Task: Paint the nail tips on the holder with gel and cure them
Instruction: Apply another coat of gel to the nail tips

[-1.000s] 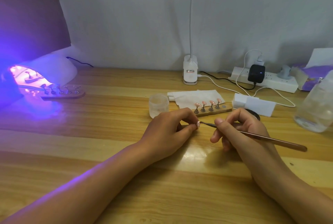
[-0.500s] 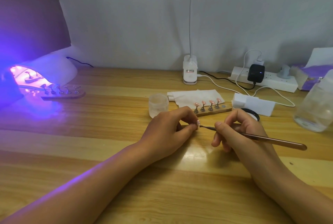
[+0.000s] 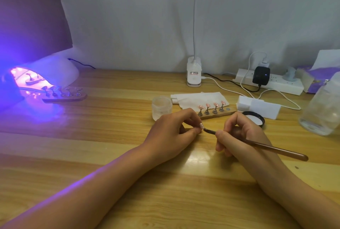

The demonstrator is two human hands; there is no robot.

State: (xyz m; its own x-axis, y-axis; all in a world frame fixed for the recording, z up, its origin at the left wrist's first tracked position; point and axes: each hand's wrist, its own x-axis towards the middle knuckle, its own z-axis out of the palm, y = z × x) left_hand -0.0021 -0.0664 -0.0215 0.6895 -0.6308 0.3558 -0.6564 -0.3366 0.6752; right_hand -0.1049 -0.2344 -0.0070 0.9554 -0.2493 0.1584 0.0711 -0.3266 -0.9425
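1. Nearest of all, both forearms lie low on the tabletop (image 3: 114, 155). They come in from the bottom corners and meet just in front of the holder (image 3: 229, 112).
2. The left hand (image 3: 171, 131) is curled. Its thumb and finger pinch one small nail tip (image 3: 201, 125), just in front of the holder's left end.
3. The right hand (image 3: 239, 134) grips a thin brush (image 3: 272, 148) like a pencil. The brush end touches the pinched nail tip. The long handle points off to the right of the holder.
4. To do this step well, I think both wrists should rest on the wood so nothing shakes. Small, light strokes should spread the gel thin, and gel should stay off the fingers.
5. The holder is a wooden strip. Four pink tips (image 3: 207, 105) stand on it in a row. A round spot at its right end has nothing on it, so the pinched tip may belong there.
6. A small clear jar (image 3: 161, 108) sits just left of the holder. A white tissue (image 3: 195, 98) lies just behind it. A round black lid (image 3: 256, 118) lies just to its right.
7. Far to the left of the holder, a curing lamp (image 3: 57, 70) glows purple. A second strip (image 3: 66, 97) of tips pokes out from under it. I guess those are curing.
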